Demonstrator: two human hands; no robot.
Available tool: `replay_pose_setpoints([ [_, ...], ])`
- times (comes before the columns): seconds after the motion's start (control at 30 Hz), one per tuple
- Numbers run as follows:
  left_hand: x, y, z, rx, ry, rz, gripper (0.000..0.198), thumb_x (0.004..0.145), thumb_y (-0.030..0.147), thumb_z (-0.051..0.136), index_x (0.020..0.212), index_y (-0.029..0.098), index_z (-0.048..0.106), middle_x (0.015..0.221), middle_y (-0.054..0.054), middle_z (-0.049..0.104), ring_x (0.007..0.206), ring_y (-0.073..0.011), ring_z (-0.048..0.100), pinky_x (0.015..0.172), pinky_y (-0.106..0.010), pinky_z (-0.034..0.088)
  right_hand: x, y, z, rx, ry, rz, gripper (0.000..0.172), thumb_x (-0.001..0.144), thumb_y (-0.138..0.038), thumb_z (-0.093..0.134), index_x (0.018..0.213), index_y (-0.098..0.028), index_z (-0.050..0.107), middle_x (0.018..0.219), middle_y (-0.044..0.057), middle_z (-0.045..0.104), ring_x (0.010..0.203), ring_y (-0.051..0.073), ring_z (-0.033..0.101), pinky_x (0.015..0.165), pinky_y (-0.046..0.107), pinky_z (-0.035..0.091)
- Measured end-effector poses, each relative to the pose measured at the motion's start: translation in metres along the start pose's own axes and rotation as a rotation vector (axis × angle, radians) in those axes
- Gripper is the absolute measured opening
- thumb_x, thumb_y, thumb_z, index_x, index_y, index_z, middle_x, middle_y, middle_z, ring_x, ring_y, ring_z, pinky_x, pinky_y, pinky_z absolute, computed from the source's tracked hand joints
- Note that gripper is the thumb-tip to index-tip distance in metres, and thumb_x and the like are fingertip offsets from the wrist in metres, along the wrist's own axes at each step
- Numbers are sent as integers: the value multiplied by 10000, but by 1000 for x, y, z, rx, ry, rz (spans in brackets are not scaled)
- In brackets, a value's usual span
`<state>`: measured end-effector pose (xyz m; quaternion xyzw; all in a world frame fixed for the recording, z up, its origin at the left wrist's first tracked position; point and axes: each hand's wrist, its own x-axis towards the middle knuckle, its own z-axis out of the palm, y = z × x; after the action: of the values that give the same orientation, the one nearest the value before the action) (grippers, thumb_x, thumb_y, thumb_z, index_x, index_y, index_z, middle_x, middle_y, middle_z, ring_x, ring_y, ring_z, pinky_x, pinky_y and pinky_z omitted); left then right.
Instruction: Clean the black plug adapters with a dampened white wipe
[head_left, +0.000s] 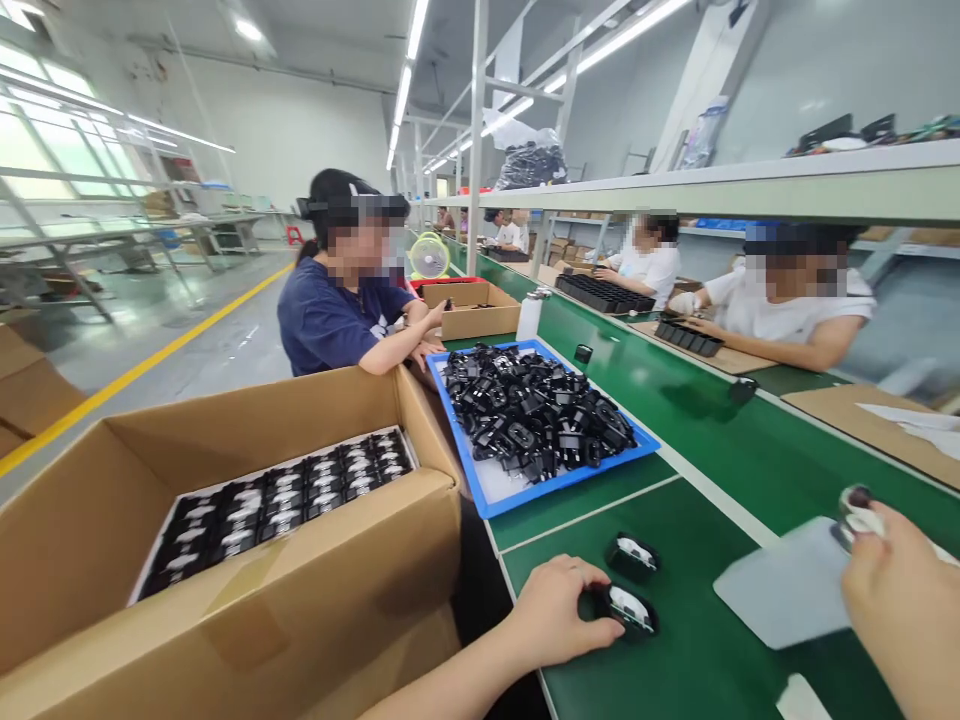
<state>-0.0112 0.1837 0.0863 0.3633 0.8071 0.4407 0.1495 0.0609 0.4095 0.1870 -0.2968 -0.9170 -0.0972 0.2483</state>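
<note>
My left hand (pixel 562 612) is closed around one side of a black oval plastic housing (pixel 631 612) with a white and silvery inside, resting on the green bench. Just beyond it lies a similar black housing (pixel 634 556), untouched. At the right, my right hand (pixel 892 590) pinches the silvery top of a translucent whitish bottle (pixel 787 585); motion blurs the top, and some of the fingers are hidden. A blue-rimmed tray (pixel 517 500) farther up the bench holds a heap of black plastic parts (pixel 532 410).
Left of the bench, an open cardboard box (pixel 300 600) contains rows of black housings (pixel 285 500). A co-worker (pixel 337 290) in dark blue sits beyond it. A green conveyor belt (pixel 675 400) carries scattered parts; other workers sit across. A white bottle (pixel 529 318) stands behind the tray.
</note>
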Motion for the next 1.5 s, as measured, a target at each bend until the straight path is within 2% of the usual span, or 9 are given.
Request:
replay_pose_setpoints([
  [0.13, 0, 1, 0, -70, 12, -9, 295, 589, 309, 549, 868, 213, 529, 831, 5, 553, 796, -140, 482, 722, -261, 388, 4, -23, -28, 54, -145, 227, 537, 729, -307, 110, 1083, -81, 446, 747, 175, 533, 807, 302, 487, 510, 379, 404],
  [0.33, 0, -2, 1, -74, 22, 23, 279, 594, 261, 551, 866, 209, 524, 816, 7, 545, 789, -132, 487, 730, -260, 386, 2, -19, -24, 97, -119, 203, 575, 701, -313, 104, 1073, -52, 457, 847, 164, 532, 883, 279, 471, 664, 378, 425],
  [0.5, -1, -4, 2, -10, 15, 84, 307, 608, 257, 541, 907, 198, 501, 836, -4, 538, 803, -137, 482, 742, -273, 385, -5, -16, -19, 86, -1, 166, 504, 713, -264, 179, 1085, -49, 442, 936, 153, 523, 917, 267, 458, 732, 363, 402],
  [0.7, -4, -3, 5, -17, 21, 78, 326, 624, 258, 531, 941, 200, 485, 874, -13, 538, 837, -142, 478, 780, -295, 374, -7, -11, -18, 95, -8, 133, 392, 752, -205, 240, 1052, -89, 465, 951, 134, 525, 898, 258, 470, 704, 352, 411],
  [0.9, 9, -5, -11, -432, -14, -70, 282, 685, 239, 453, 957, 167, 457, 1032, -58, 501, 909, -145, 481, 756, -276, 402, -17, -22, -34, 251, 261, 44, 376, 771, -221, 242, 1054, -118, 468, 854, 109, 561, 814, 238, 513, 646, 326, 420],
  [1.0, 31, -1, -16, -322, -52, -136, 397, 624, 217, 539, 1004, 157, 441, 1073, -69, 483, 948, -168, 465, 769, -282, 395, -24, -41, -18, 408, -47, -23, 346, 787, -252, 244, 1020, -163, 484, 717, 70, 581, 625, 210, 545, 516, 287, 424],
  [1.1, 53, 4, -12, -137, -107, -84, 480, 563, 219, 610, 1015, 159, 459, 1055, -55, 504, 946, -177, 463, 786, -278, 378, -32, -62, 18, 547, -279, -98, 349, 785, -237, 240, 1017, -134, 479, 780, 84, 586, 684, 216, 551, 577, 303, 439],
  [1.33, 68, 0, -3, 123, -111, 103, 235, 630, 324, 562, 804, 166, 570, 782, -16, 591, 754, -166, 501, 664, -257, 387, -51, -78, 70, 788, -308, -453, 403, 765, -211, 211, 1063, -127, 467, 1115, 86, 448, 1047, 182, 380, 860, 350, 346],
  [1.5, 67, -4, -1, 159, -111, 132, 275, 650, 330, 543, 890, 195, 547, 802, -11, 579, 756, -158, 484, 660, -247, 379, -56, -45, 75, 692, -308, -425, 403, 764, -227, 208, 1035, -116, 484, 1118, 106, 442, 1068, 195, 354, 902, 391, 293],
])
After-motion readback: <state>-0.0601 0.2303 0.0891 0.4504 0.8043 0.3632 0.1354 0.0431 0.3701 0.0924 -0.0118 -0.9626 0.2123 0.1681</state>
